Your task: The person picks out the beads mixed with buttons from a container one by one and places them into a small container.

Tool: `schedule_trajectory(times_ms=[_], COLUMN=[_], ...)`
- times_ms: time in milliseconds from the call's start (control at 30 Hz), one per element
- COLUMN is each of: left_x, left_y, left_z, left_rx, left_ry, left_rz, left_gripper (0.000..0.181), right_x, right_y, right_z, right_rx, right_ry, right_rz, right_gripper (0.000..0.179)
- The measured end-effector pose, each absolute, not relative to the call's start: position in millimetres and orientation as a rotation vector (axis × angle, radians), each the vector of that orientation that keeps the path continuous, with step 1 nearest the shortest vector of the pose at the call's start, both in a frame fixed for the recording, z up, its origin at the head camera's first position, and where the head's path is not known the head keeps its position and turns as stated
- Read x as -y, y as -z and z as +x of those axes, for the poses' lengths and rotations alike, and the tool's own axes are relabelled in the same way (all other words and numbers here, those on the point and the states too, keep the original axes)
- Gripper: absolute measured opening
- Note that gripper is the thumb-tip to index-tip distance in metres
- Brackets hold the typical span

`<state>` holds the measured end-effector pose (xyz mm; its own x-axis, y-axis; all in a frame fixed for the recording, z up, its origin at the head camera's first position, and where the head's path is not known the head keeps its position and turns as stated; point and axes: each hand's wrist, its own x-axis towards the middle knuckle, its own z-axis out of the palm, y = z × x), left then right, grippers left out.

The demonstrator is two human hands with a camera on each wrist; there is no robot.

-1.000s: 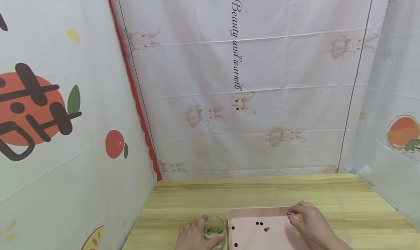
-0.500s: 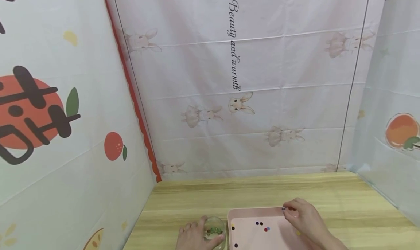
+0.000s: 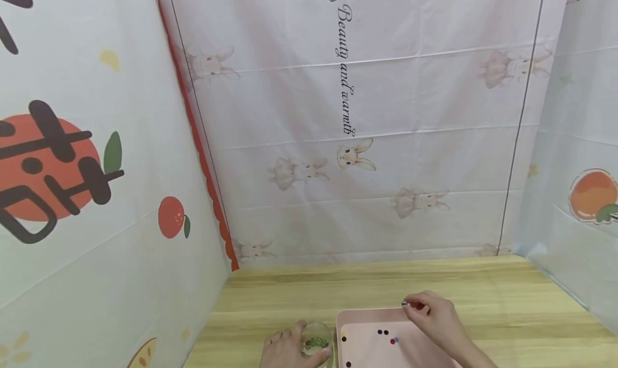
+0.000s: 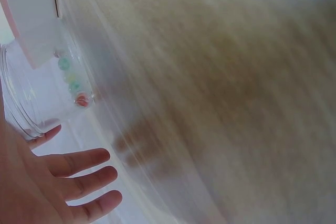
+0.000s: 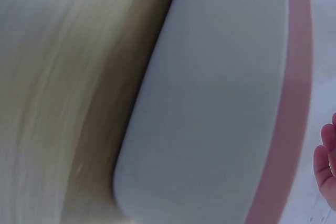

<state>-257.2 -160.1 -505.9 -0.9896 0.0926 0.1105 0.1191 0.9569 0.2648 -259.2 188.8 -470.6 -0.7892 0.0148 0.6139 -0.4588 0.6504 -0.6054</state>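
My left hand (image 3: pixel 284 352) grips a clear jar (image 3: pixel 316 328) by its side, on the table left of the tray. In the left wrist view several of its fingers (image 4: pixel 86 182) stretch out apart from the jar's wall. Green beads (image 4: pixel 64 64) and a reddish one (image 4: pixel 81 99) lie inside the jar. My right hand (image 3: pixel 436 317) pinches a small bluish bead (image 3: pixel 404 303) between thumb and fingertips, above the far rim of a pink tray (image 3: pixel 362 316). Dark beads (image 3: pixel 386 332), a red bead (image 3: pixel 392 341) and a light-blue bead (image 3: pixel 396 339) lie in the tray.
The wood-grain table (image 3: pixel 270 298) carries the jar and the tray side by side. Printed cloth hangs behind it (image 3: pixel 434 142) and along the left and right sides. In the right wrist view the tray's outer wall (image 5: pixel 205 103) fills the middle.
My right hand has moved left along the tray's far rim with the bead pinched in it. The left hand stays on the jar.
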Motion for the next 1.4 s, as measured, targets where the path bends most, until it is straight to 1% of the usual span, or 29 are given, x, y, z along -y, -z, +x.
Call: schedule_trajectory(times_ms=[333, 533, 667, 800, 1400], left_x=[159, 159, 160, 160, 158], left_y=[507, 507, 507, 507, 503], left_z=[-257, -259, -258, -257, -256], left_rx=[3.007, 3.006, 3.004, 3.000, 3.021], left_ry=[0.419, 0.420, 0.417, 0.413, 0.426], left_rz=[-0.162, -0.155, -0.162, -0.168, -0.138], left_gripper=[0.101, 0.102, 0.101, 0.102, 0.101], right_x=[-171, -163, -154, -145, -124], right_y=[464, 456, 457, 461, 455], right_z=[-262, -255, -257, -260, -258], right_rx=[2.343, 2.588, 2.498, 2.324, 2.404], right_ry=[-1.263, -1.175, -1.267, -1.401, -1.587], right_rz=[0.254, 0.108, 0.168, 0.282, 0.300], right_gripper=[0.012, 0.018, 0.013, 0.013, 0.015])
